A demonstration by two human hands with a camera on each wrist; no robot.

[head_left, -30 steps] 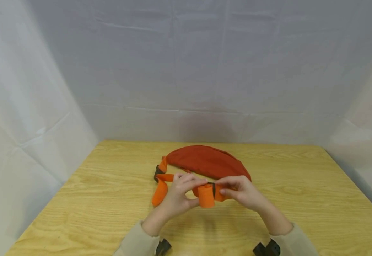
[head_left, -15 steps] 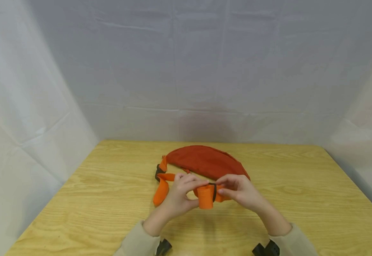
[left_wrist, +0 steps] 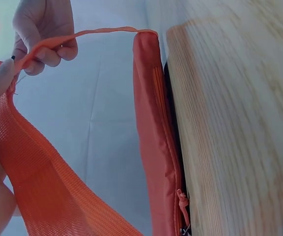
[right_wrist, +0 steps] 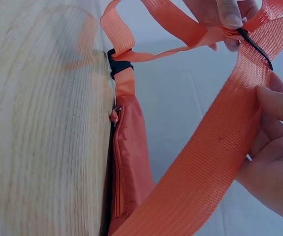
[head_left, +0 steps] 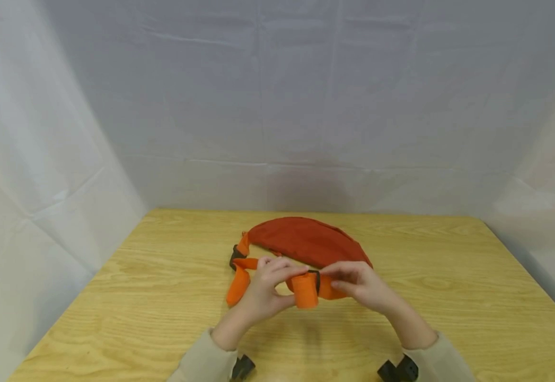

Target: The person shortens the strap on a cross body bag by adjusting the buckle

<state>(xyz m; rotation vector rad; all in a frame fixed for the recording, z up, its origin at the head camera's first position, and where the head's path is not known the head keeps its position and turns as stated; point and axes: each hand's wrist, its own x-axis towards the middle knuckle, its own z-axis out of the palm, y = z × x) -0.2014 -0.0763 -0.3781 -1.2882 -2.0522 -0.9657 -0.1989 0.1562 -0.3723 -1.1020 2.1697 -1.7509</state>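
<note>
A red-orange waist pack (head_left: 308, 241) lies on the table behind both hands. Its orange webbing strap (right_wrist: 205, 147) is lifted toward me and carries a thin black slider (right_wrist: 254, 48). My left hand (head_left: 270, 294) pinches the strap just left of the slider, thumb below and fingers on top. From it a strap loop (head_left: 306, 292) hangs down. On the slider's other side, my right hand (head_left: 365, 286) holds the strap between thumb and fingers. In the left wrist view the pack's zipper pull (left_wrist: 182, 199) shows near the tabletop.
At the pack's left end is a black buckle (head_left: 236, 255), with a loose strap tail (head_left: 238, 286) curling forward on the wooden table (head_left: 129, 307). White sheeting (head_left: 277, 106) stands behind and on both sides. Dark wrist devices (head_left: 398, 370) sit below the sleeves.
The slider and hanging loop have shifted slightly up and left. More strap shows between the slider and my right thumb. The pack stays nearly still.
</note>
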